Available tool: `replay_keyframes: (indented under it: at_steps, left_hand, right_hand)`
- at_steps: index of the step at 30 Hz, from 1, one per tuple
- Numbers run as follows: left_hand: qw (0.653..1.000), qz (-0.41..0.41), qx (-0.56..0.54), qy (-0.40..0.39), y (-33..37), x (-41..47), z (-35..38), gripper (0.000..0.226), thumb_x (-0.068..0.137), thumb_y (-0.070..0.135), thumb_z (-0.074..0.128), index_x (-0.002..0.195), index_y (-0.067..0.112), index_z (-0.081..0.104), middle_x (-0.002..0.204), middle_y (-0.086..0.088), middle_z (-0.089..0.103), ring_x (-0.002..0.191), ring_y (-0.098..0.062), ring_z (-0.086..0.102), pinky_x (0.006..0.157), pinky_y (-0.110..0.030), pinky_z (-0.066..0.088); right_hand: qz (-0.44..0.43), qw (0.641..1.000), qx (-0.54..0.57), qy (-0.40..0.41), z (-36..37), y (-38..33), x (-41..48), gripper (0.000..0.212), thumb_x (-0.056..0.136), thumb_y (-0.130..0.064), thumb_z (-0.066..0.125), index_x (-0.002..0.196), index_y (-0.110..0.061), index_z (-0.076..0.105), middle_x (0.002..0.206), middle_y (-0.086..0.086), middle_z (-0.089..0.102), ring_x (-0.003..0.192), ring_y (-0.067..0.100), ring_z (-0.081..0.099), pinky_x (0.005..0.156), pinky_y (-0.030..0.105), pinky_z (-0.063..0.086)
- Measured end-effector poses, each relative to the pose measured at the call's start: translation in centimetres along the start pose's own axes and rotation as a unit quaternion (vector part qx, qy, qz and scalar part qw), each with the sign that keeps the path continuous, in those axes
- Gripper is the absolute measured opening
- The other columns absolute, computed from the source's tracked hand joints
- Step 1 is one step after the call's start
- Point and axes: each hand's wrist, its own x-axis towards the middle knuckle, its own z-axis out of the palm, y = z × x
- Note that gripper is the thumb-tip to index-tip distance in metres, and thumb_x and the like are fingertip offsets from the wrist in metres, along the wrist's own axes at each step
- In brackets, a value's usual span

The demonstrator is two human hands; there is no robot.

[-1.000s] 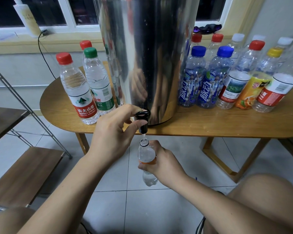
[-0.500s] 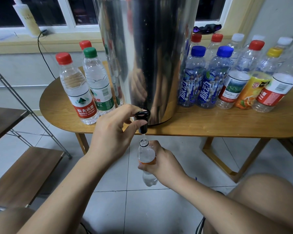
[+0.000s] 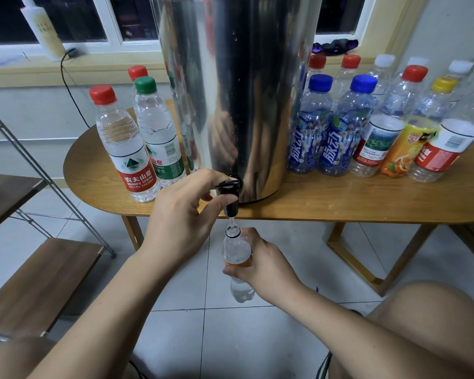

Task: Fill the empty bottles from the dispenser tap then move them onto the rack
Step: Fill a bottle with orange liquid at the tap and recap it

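Observation:
A tall steel dispenser (image 3: 241, 86) stands on the wooden table (image 3: 340, 203). Its black tap (image 3: 230, 195) juts over the table's front edge. My left hand (image 3: 184, 214) grips the tap lever, finger on top and thumb underneath. A thin stream of water falls from the spout into an uncapped clear bottle with an orange label (image 3: 237, 250). My right hand (image 3: 260, 266) holds that bottle around its middle, upright just below the spout. Water shows in the bottle's lower part. A wooden-shelved metal rack (image 3: 36, 283) stands to the left.
Three capped, water-filled bottles (image 3: 126, 143) stand left of the dispenser. Several capped, mostly empty bottles (image 3: 372, 124) crowd the table to its right. My bare knees fill the bottom corners. A black cable hangs from the window sill behind the table.

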Motion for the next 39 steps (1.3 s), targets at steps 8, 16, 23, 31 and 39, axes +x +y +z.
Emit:
replay_keyframes:
  at_steps: [8,16,23,31,39]
  left_hand:
    - [1.0,-0.002,-0.002,0.002,0.0,0.0,0.0,0.015,0.094,0.012,0.084,0.106,0.013,0.075,0.095,0.01,0.073,0.079,-0.015,0.064,0.073,-0.017,0.047]
    - [1.0,-0.006,0.0,0.001,0.0,0.0,0.0,0.015,0.094,0.014,0.084,0.107,0.013,0.076,0.094,0.008,0.073,0.079,-0.014,0.065,0.074,-0.016,0.047]
    - [1.0,-0.005,0.006,0.003,-0.1,-0.1,0.0,0.016,0.094,0.014,0.085,0.107,0.014,0.076,0.094,0.008,0.073,0.079,-0.014,0.064,0.073,-0.017,0.047]
    - [1.0,0.0,-0.001,0.003,-0.1,-0.1,-0.1,0.015,0.094,0.013,0.084,0.107,0.014,0.075,0.094,0.008,0.073,0.079,-0.013,0.064,0.073,-0.021,0.049]
    - [1.0,-0.002,-0.003,0.002,-0.1,0.0,0.0,0.016,0.094,0.012,0.085,0.107,0.015,0.075,0.094,0.012,0.072,0.078,-0.012,0.064,0.073,-0.014,0.046]
  right_hand:
    - [0.003,1.0,0.002,-0.004,-0.1,-0.3,-0.1,0.073,0.073,-0.057,0.085,0.132,-0.042,0.044,0.113,-0.009,0.071,0.104,0.022,0.067,0.09,0.044,0.058]
    - [0.003,1.0,0.001,-0.008,-0.3,-0.5,-0.3,0.075,0.07,-0.061,0.081,0.132,-0.04,0.044,0.113,-0.008,0.071,0.105,0.024,0.068,0.091,0.045,0.058]
    - [0.006,1.0,-0.001,-0.009,-0.3,-0.6,-0.3,0.074,0.073,-0.058,0.084,0.133,-0.041,0.044,0.116,-0.008,0.071,0.108,0.023,0.067,0.093,0.045,0.057]
    - [0.004,1.0,0.016,-0.003,-0.4,-1.1,-0.5,0.073,0.069,-0.061,0.081,0.13,-0.042,0.046,0.112,-0.013,0.07,0.105,0.019,0.067,0.091,0.043,0.058]
    - [-0.01,1.0,0.023,0.014,-0.6,-1.2,-0.6,0.069,0.073,-0.051,0.089,0.129,-0.044,0.048,0.111,-0.016,0.07,0.103,0.015,0.068,0.091,0.04,0.058]
